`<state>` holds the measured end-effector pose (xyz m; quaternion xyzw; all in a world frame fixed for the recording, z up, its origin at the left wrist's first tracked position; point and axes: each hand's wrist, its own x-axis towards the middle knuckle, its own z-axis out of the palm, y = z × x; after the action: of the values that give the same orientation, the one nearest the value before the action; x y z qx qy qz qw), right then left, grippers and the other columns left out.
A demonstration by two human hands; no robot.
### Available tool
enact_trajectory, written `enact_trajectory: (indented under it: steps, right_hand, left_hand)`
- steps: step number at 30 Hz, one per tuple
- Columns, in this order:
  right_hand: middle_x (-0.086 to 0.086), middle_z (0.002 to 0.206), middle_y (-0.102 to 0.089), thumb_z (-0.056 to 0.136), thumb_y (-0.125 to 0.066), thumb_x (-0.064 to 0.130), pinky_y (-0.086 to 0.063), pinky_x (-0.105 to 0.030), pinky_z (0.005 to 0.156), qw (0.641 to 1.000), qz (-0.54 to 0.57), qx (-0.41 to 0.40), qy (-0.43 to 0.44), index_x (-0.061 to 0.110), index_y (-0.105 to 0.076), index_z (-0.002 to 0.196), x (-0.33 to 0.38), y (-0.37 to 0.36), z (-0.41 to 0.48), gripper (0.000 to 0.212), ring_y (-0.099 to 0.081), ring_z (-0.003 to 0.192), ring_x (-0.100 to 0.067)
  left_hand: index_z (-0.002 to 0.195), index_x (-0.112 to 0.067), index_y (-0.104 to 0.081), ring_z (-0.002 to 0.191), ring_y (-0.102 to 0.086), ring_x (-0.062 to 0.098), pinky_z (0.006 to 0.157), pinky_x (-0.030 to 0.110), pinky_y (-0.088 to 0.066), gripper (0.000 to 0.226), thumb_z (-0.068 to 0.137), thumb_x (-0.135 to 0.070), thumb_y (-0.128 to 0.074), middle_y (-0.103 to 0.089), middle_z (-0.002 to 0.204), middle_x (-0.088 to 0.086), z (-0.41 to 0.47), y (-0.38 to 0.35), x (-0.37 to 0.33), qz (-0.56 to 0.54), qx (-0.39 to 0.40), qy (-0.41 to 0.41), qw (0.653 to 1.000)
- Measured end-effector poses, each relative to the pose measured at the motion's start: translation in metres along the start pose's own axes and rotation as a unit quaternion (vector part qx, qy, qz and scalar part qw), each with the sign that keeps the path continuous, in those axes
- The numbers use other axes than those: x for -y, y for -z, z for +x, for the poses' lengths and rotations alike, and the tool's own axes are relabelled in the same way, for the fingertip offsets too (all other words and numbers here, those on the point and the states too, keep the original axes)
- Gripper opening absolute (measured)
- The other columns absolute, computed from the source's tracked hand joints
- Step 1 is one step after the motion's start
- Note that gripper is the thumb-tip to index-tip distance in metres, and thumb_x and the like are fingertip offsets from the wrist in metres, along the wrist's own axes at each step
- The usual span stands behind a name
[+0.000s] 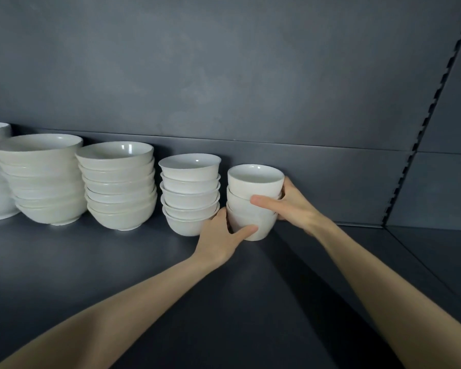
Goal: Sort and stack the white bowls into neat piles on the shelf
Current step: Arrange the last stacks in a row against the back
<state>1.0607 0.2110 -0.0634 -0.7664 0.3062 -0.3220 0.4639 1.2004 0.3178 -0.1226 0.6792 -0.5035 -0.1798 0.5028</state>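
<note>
White glazed ceramic bowls (254, 202), a short pile at the row's right end on the dark grey shelf (117, 262), sit clasped between my left hand (221, 235) and right hand (290, 206); next, square it beside the neighbouring pile (190, 193).

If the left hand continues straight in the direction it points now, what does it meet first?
The left hand already grips the small bowl stack, so the stack itself blocks it. Pushing on would carry that stack toward the shelf's back wall; the gap behind it is hard to judge.
</note>
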Motion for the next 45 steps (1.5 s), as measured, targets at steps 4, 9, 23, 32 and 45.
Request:
enact_trajectory:
  steps: [4,9,23,32,45]
  right_hand:
    - [0.01,0.127,-0.059,0.057,-0.086,0.05,-0.054,-0.041,0.093,1.0,-0.021,0.0,-0.005,0.024,-0.042,0.134,0.008,0.001,-0.005,0.093,-0.059,0.113,-0.008]
    - [0.003,0.138,-0.048,0.067,-0.083,0.043,-0.045,-0.04,0.103,0.997,-0.07,-0.032,-0.015,0.018,-0.021,0.15,0.019,0.012,-0.017,0.106,-0.051,0.124,-0.016]
    - [0.007,0.137,-0.047,0.075,-0.078,0.043,-0.031,-0.02,0.098,0.982,-0.163,-0.065,0.076,0.017,-0.046,0.137,0.093,-0.022,-0.022,0.075,-0.043,0.127,-0.008]
    - [0.002,0.142,-0.048,0.073,-0.079,0.043,-0.033,-0.024,0.105,0.977,-0.193,-0.057,0.073,0.017,-0.047,0.139,0.111,-0.076,-0.002,0.078,-0.041,0.134,-0.013]
    - [-0.01,0.104,-0.071,0.074,-0.08,0.038,-0.044,-0.02,0.085,0.972,-0.219,-0.076,0.049,0.008,-0.068,0.113,0.109,-0.085,0.01,0.051,-0.062,0.106,-0.019]
  left_hand:
    - [0.109,-0.012,-0.06,0.101,-0.063,0.017,0.092,0.04,-0.052,0.068,0.066,-0.065,-0.066,-0.067,0.108,-0.004,-0.007,0.004,-0.007,0.043,0.005,0.017,0.999]
    - [0.106,-0.011,-0.062,0.094,-0.062,0.016,0.086,0.031,-0.052,0.037,0.082,-0.039,-0.07,-0.063,0.095,-0.002,-0.021,0.021,-0.016,0.076,0.01,0.028,0.997]
    - [0.102,-0.013,-0.053,0.09,-0.058,0.017,0.078,0.03,-0.047,0.044,0.076,-0.039,-0.076,-0.056,0.097,-0.002,-0.048,0.106,-0.005,0.092,-0.148,-0.006,0.985]
    - [0.142,-0.01,-0.033,0.132,-0.041,0.017,0.109,0.031,-0.034,0.092,0.07,-0.05,-0.076,-0.041,0.144,0.0,-0.015,0.118,0.012,-0.018,-0.067,-0.041,0.997]
    - [0.139,-0.026,-0.043,0.119,-0.053,0.006,0.105,0.035,-0.042,0.078,0.073,-0.058,-0.069,-0.059,0.129,-0.012,0.008,0.123,0.023,-0.095,-0.043,-0.086,0.991]
